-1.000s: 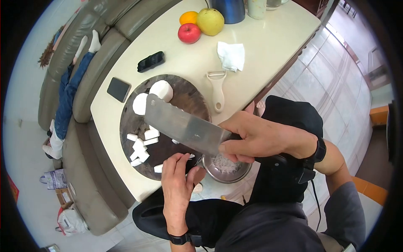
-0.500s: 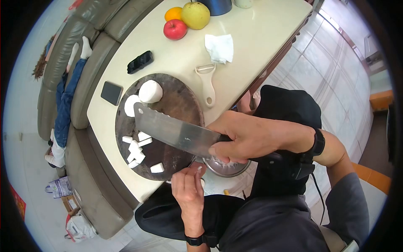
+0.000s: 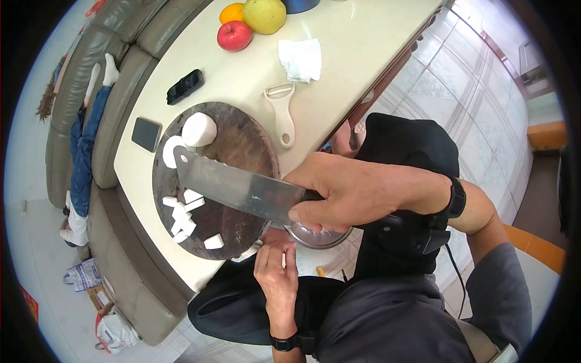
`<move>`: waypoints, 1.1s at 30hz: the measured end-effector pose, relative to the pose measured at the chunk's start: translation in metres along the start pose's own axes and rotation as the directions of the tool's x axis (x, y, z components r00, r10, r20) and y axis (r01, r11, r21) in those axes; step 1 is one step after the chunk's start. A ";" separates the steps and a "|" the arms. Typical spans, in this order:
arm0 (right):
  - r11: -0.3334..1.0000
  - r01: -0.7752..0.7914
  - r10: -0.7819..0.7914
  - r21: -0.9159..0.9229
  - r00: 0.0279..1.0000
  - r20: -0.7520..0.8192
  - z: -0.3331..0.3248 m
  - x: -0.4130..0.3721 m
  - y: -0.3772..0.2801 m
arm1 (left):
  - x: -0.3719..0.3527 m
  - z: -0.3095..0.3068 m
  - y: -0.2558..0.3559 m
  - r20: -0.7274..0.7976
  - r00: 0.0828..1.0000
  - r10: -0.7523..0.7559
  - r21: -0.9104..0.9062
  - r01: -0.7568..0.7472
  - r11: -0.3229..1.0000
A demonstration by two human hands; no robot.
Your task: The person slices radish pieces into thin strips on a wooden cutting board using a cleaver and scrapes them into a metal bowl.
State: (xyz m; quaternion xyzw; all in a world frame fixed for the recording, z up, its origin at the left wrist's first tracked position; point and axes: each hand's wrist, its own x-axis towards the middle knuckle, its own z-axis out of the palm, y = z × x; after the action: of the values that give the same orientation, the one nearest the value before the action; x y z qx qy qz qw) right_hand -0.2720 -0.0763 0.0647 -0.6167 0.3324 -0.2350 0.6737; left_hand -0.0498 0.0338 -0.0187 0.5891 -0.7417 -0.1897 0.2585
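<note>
My right hand [image 3: 363, 190] is wrapped round the dark handle of a cleaver [image 3: 239, 189], its broad blade flat over the round wooden chopping board [image 3: 245, 136]. Below the handle, my left hand [image 3: 276, 263] hangs by the board's near edge, fingers curled, with a small white piece showing between thumb and fingers. Cut white chunks [image 3: 180, 218] lie on the board's lower left, with a single chunk [image 3: 213, 242] apart from them. A thick white vegetable stub [image 3: 199, 129] and a white slice [image 3: 170, 152] sit farther up, the slice partly behind the blade tip.
A metal bowl [image 3: 321, 239] is partly hidden under my right hand. On the table [image 3: 242, 78] are a peeler [image 3: 282, 118], a white cloth [image 3: 301, 60], two black objects, an apple [image 3: 234, 36] and other fruit. Someone lies on the sofa [image 3: 130, 254] at left.
The view has shifted, so the table and board sit farther left. My left hand has moved slightly away from the board and down; the cleaver stays over the board in my right hand.
</note>
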 end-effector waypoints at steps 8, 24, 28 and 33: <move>0.999 -0.021 0.021 0.031 1.000 -0.003 -0.005 -0.005 -0.006 | 0.043 -0.031 0.008 -0.271 0.958 0.096 0.115 -0.067 0.991; 0.997 -0.073 0.074 0.038 0.997 -0.021 -0.007 -0.007 -0.008 | 0.095 -0.047 -0.019 -0.063 0.986 -0.153 -0.009 0.153 0.988; 0.994 -0.099 0.100 0.037 0.995 -0.023 -0.008 -0.007 -0.007 | 0.090 -0.057 -0.019 -0.028 0.999 0.035 0.092 -0.032 0.995; 0.996 -0.093 0.093 0.015 0.996 -0.016 -0.008 -0.008 -0.008 | 0.070 -0.067 -0.022 0.021 0.998 0.057 0.095 -0.059 0.994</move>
State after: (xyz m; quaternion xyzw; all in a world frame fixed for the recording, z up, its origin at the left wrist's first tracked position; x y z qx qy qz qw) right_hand -0.2822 -0.0772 0.0741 -0.5939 0.3648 -0.2108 0.6854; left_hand -0.0040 -0.0374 0.0330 0.5771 -0.7691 -0.1520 0.2287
